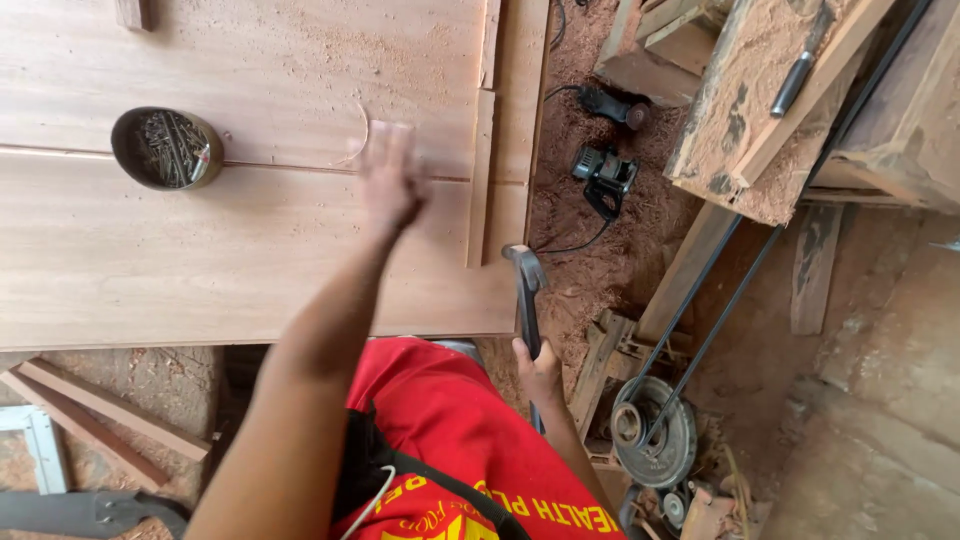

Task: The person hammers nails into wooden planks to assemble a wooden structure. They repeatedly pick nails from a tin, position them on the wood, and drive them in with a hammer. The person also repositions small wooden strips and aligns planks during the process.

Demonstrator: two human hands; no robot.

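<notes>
Right hand [540,372] gripping hammer [526,295] off board edge [300,335]

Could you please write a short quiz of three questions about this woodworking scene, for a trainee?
1. True or false: the right hand grips a hammer.
2. What does the round metal tin hold? A) nails B) paint C) water
3. Fill in: the left hand, blurred, is over the wooden ____.

Key: 1 true; 2 A; 3 panel.
</notes>
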